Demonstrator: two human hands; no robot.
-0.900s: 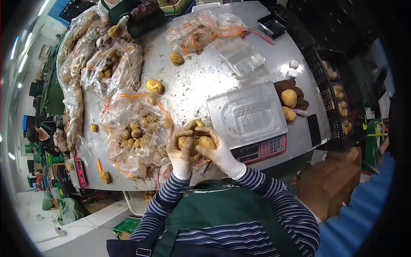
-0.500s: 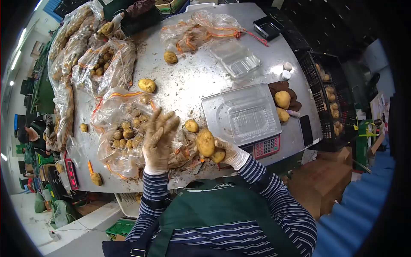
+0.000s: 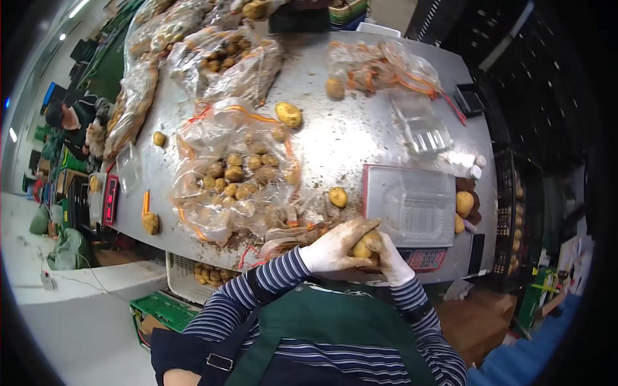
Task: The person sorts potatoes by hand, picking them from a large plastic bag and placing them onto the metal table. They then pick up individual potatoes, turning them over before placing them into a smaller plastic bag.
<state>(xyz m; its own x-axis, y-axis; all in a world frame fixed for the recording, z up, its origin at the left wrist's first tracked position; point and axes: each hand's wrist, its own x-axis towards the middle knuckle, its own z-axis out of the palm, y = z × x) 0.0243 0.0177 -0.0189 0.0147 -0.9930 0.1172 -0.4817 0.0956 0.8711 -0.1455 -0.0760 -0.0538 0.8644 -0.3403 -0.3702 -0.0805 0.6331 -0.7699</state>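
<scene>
Both my gloved hands meet at the near table edge around a potato [image 3: 365, 246]. My left hand [image 3: 331, 248] lies over it from the left, my right hand [image 3: 388, 256] cups it from below and the right. Just beyond them a clear plastic tray [image 3: 412, 206] sits on a scale [image 3: 425, 257]. A loose potato [image 3: 337, 197] lies on the metal table [image 3: 335, 135] left of the scale. An open plastic bag of small potatoes [image 3: 235, 174] spreads to the left of my hands.
More bagged potatoes [image 3: 225, 61] line the far and left sides. An empty clear tray [image 3: 421, 128] lies at the back right, two potatoes [image 3: 463, 204] right of the scale. A crate of potatoes [image 3: 212, 273] sits under the table. Another person [image 3: 71, 119] works at left.
My left hand has come down from above the bag and closed onto the potatoes held by my right hand. The camera view has swung left.
</scene>
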